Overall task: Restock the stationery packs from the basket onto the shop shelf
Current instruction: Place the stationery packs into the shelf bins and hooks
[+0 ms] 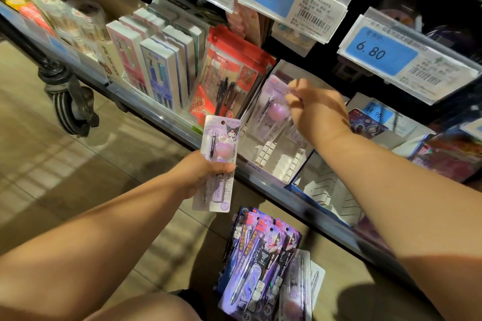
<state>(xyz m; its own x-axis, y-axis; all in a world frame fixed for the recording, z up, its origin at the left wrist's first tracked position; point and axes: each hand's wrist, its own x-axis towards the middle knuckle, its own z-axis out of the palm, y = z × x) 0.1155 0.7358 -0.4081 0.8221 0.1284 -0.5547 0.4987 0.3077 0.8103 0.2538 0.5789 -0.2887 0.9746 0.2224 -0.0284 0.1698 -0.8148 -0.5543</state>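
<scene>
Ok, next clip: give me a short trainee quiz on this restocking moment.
1. True or false: the left hand holds a Kuromi pack.
2. The right hand pinches a purple pack in: A) the white display box; B) the row of red packs; C) the pile on the floor.
3. Fill in: the rightmost upper price tag reads ___.
Key: 1 true; 2 A; 3 6.80.
</scene>
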